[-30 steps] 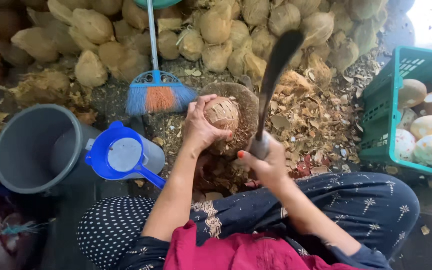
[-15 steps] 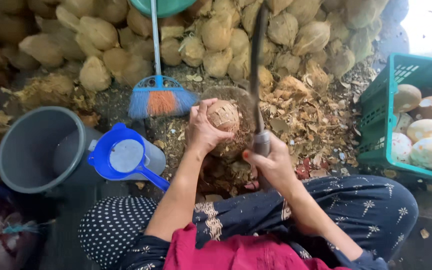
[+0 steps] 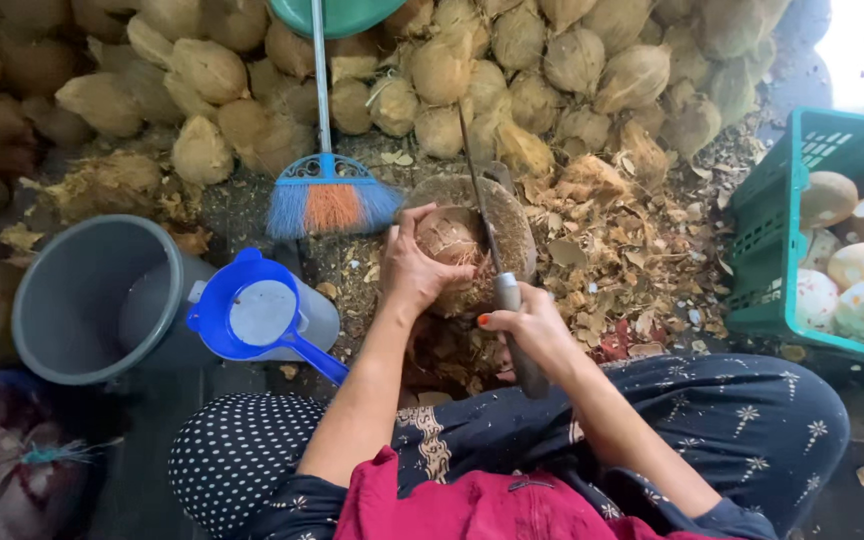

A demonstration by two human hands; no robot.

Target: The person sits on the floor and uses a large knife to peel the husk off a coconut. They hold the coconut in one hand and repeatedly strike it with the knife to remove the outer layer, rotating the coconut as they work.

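A brown husked coconut [image 3: 449, 238] rests on a round wooden chopping block [image 3: 514, 215] in front of my knees. My left hand [image 3: 414, 270] grips the coconut from its left and near side. My right hand [image 3: 518, 325] is closed around the handle of a long cleaver [image 3: 482, 200]. The blade stands edge-down just right of the coconut, its tip pointing away from me.
A heap of unhusked coconuts [image 3: 472, 60] fills the far side. A blue and orange broom [image 3: 324, 200] lies to the left of the block. A grey bucket [image 3: 82, 295] and blue strainer jug [image 3: 262, 315] stand left. A green crate [image 3: 802, 180] of peeled coconuts stands right. Husk scraps [image 3: 622, 260] litter the ground.
The cleaver swung down from a raised, right-leaning position to upright against the coconut. My left hand kept its hold on the coconut.
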